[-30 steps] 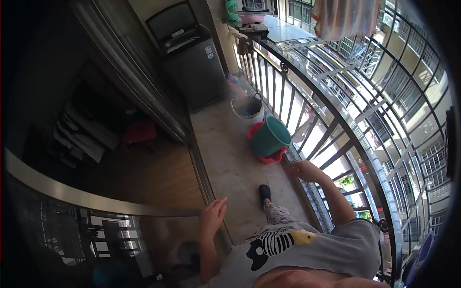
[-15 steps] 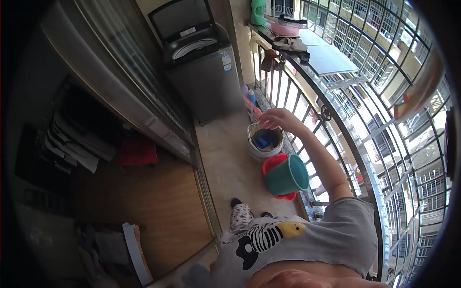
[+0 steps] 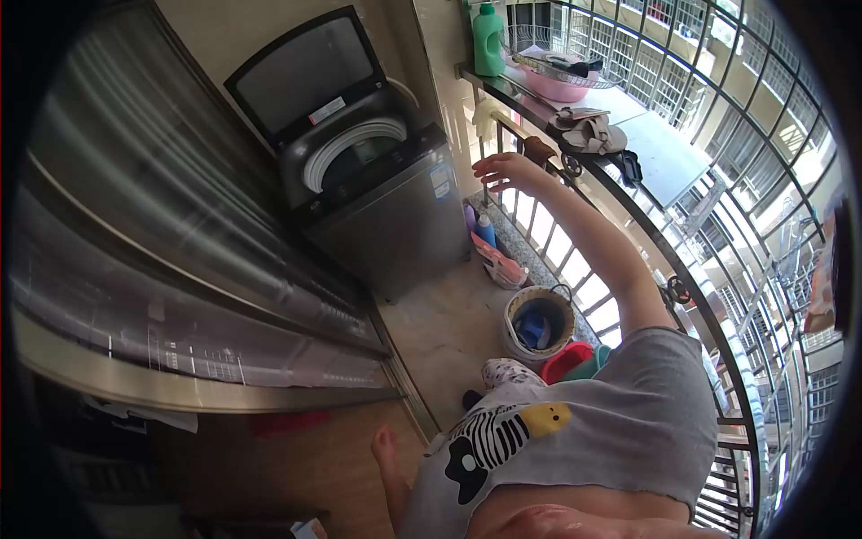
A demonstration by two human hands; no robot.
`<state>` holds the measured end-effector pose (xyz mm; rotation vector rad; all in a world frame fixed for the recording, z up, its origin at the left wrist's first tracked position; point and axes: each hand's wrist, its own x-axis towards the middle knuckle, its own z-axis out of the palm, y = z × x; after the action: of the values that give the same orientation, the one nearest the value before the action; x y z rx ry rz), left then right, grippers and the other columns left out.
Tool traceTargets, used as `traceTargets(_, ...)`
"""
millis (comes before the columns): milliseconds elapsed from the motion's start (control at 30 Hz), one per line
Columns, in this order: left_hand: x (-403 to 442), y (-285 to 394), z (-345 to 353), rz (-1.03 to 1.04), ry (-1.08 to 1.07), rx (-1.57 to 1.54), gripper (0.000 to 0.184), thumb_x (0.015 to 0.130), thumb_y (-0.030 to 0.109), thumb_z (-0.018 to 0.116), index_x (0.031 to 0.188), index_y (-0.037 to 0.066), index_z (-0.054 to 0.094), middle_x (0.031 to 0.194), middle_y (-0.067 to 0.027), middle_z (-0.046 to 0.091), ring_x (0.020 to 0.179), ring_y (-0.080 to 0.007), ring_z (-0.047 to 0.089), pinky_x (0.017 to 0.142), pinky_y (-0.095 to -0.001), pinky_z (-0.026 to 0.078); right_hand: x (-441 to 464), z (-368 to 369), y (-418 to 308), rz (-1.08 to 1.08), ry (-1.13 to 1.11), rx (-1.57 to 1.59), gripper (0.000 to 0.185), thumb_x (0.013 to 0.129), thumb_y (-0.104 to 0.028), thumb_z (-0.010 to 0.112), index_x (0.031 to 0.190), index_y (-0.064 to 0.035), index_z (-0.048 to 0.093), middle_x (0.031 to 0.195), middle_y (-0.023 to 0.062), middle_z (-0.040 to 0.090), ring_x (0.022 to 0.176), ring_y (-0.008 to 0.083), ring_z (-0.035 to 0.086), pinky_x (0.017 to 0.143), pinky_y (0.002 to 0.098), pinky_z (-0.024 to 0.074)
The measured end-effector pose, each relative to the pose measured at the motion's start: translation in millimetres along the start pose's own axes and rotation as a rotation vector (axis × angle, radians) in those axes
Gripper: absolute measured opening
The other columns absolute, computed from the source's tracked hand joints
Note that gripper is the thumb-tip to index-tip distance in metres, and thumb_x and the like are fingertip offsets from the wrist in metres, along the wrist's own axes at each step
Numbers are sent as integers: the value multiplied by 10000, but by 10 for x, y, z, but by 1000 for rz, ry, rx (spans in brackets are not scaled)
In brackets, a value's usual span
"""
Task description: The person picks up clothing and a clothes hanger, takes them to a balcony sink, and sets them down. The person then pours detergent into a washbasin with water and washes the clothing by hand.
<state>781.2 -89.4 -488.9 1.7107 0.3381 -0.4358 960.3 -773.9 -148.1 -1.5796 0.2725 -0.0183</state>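
My right hand (image 3: 512, 172) is stretched forward over the balcony side, fingers apart and holding nothing. In the picture it lies between the open top-loading washing machine (image 3: 377, 220) and the railing ledge, apart from the machine. My left hand (image 3: 384, 443) is low at my left side, beside the door track; it is small and its finger pose is unclear. The washing machine's lid (image 3: 310, 76) stands raised, showing the drum. Below my right arm, a white bucket (image 3: 516, 346) holds something blue. A red basin (image 3: 564, 361) and a green bucket (image 3: 588, 365) are partly hidden by my shirt.
The ledge holds a green bottle (image 3: 488, 43), a pink basin (image 3: 557, 87) with a wire rack on it, and sandals (image 3: 588, 133). Bottles and a pink bag (image 3: 499, 266) stand by the railing (image 3: 566, 247). A sliding door (image 3: 206, 350) borders the left.
My view has moved closer to the washing machine. My right hand has moved from above the white bucket towards the machine and ledge. My left hand has come into view.
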Motion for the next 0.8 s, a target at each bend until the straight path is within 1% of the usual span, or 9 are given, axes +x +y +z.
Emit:
traceTargets(33, 450, 228, 101, 59, -19, -157, 255, 1028, 215, 514, 1216, 93, 634, 1014, -58, 702, 877, -136, 670, 731, -269, 510, 295, -141, 9, 21, 25, 10, 337, 944, -184, 543, 1241, -45, 626, 1150, 52, 673, 1027, 160, 641, 843, 330, 559)
traceTargets(167, 1268, 1204, 505, -19, -72, 43, 296, 1037, 253, 501, 1278, 112, 601, 1065, -53, 705, 896, -138, 675, 740, -263, 505, 1270, -715, -238, -16, 136, 104, 302, 959, -216, 565, 1212, -67, 635, 1146, 68, 649, 1055, 196, 623, 880, 368, 562)
traceTargets(300, 1668, 1344, 869, -108, -90, -12, 307, 1040, 262, 488, 1288, 120, 600, 1071, -56, 709, 915, -154, 682, 759, -289, 515, 2597, -1581, -399, -58, 416, 190, 379, 955, -196, 555, 1311, -69, 553, 1216, 71, 641, 1099, 188, 613, 892, 389, 549)
traceTargets(333, 1788, 1159, 889, -22, -122, -77, 300, 1038, 235, 494, 1286, 103, 597, 1075, -69, 702, 915, -160, 682, 775, -315, 537, 2826, -1738, -478, -100, 485, 247, 505, 909, -205, 594, 1379, -57, 486, 1245, 105, 616, 1144, 231, 591, 901, 421, 546)
traceTargets(367, 1901, 1013, 923, 62, -158, -145, 292, 1036, 208, 501, 1285, 86, 593, 1079, -82, 696, 915, -165, 681, 792, -340, 558, 3106, -1949, -571, -96, 569, 163, 551, 891, -213, 607, 1397, -48, 466, 1255, 119, 608, 1158, 252, 582, 907, 436, 541)
traceTargets(467, 1958, 1222, 1162, -76, -123, 115, 290, 1035, 199, 493, 1273, 67, 595, 1074, -92, 694, 923, -174, 679, 807, -337, 552, 3775, -2389, -733, -44, 809, -54, 738, 812, -224, 660, 1455, 10, 383, 1286, 190, 580, 1212, 324, 552, 943, 466, 514)
traceTargets(567, 2225, 1539, 1262, -139, -110, 286, 289, 1035, 191, 486, 1261, 49, 597, 1070, -101, 692, 932, -183, 677, 822, -334, 546, 4436, -2870, -669, -212, 1105, -447, 718, 763, -229, 665, 1363, 99, 444, 1224, 236, 603, 1129, 295, 614, 873, 437, 527)
traceTargets(700, 2625, 1870, 1329, -88, -119, 405, 289, 1035, 179, 476, 1246, 24, 600, 1063, -114, 689, 943, -195, 675, 843, -329, 537, 4877, -3153, -597, -342, 968, -82, 678, 748, -233, 708, 1281, 124, 490, 1153, 234, 642, 1065, 296, 653, 848, 412, 535)
traceTargets(800, 2976, 2131, 1352, 81, -130, 430, 291, 1034, 170, 469, 1234, 5, 602, 1059, -124, 687, 951, -204, 673, 858, -326, 531, 4951, -2979, -686, -280, 985, -78, 510, 780, -202, 704, 1177, 83, 559, 1032, 177, 669, 895, 254, 673, 778, 356, 544)
